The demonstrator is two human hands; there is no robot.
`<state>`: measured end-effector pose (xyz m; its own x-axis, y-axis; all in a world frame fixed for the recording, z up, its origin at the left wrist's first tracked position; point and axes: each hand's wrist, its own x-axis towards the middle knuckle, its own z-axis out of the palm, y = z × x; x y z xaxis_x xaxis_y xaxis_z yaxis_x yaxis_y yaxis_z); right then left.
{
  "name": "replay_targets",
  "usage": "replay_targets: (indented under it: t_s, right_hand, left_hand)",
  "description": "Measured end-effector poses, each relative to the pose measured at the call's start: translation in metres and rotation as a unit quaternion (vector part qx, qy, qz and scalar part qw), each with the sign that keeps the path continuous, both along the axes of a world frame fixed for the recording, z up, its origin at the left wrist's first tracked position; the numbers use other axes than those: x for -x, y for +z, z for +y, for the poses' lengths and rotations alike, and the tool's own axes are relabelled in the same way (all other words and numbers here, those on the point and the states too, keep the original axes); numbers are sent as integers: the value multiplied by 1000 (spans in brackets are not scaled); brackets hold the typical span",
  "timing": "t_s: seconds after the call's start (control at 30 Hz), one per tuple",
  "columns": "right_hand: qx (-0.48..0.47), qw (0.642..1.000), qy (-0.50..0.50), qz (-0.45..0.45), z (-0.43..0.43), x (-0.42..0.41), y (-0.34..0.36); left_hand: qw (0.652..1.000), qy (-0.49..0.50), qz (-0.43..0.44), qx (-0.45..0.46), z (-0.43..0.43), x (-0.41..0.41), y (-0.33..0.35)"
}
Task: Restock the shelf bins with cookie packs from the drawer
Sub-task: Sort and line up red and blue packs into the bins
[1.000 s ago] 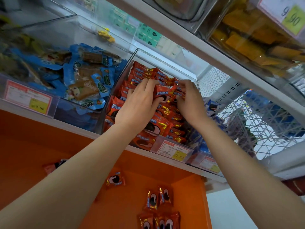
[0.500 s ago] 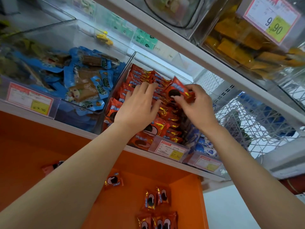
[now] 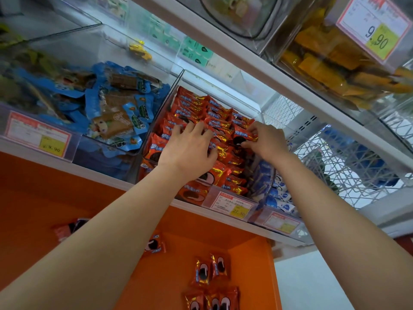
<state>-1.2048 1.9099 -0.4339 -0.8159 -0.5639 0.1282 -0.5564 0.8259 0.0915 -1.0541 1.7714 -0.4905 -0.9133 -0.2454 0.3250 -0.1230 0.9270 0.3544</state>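
A clear shelf bin [image 3: 223,88] at the middle holds rows of red cookie packs [image 3: 201,108] standing on edge. My left hand [image 3: 190,148] lies flat on the packs in the bin's left half, fingers spread and pressing them. My right hand [image 3: 266,142] pinches one red cookie pack [image 3: 242,136] between thumb and fingers over the bin's right side. Below the shelf, the open orange drawer [image 3: 245,276] holds several loose red packs [image 3: 210,269].
A bin of blue snack packs [image 3: 116,108] stands to the left, and a bin of blue-and-white packs [image 3: 279,195] to the right. Price tags [image 3: 232,203] hang on the bin fronts. An upper shelf [image 3: 268,61] with bins of yellow packs [image 3: 330,63] overhangs.
My right hand has lowered its red pack toward the bin's right side. My left hand has stayed spread on the packs, shifting slightly.
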Motion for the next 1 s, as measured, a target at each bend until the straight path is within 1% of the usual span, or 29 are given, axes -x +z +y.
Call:
replay_targets:
  t_s: [0.1,0.2,0.37,0.5,0.67,0.9,0.93,1.0]
  right_hand:
    - [-39,999,-1,-4,-3,9,2]
    - [-78,997,5,24,-6,12,2]
    - [-84,996,17,37,-8,17,0]
    - [-138,989,10,42,-14,17,0]
    - [-165,984,14,61,-19,14,-1]
    - [-153,984,29,82,-15,0,-3]
    - [-137,987,29,81,-12,-2,-2]
    - [-69,995,33,62,-5,-11,-2]
  left_hand:
    - [1000,2,2,-1,0,0,0]
    - [1000,3,7,-2,0,0,-1]
    - [1000,6,16,-3,0,1,-2]
    - [1000,5,13,3,0,2,-3]
    - [1000,1,16,6,-1,2,-3]
    - [1000,0,14,6,-1,2,-2]
    - [1000,0,13,4,-1,1,-2]
    - [1000,-2,12,-1,0,1,-1]
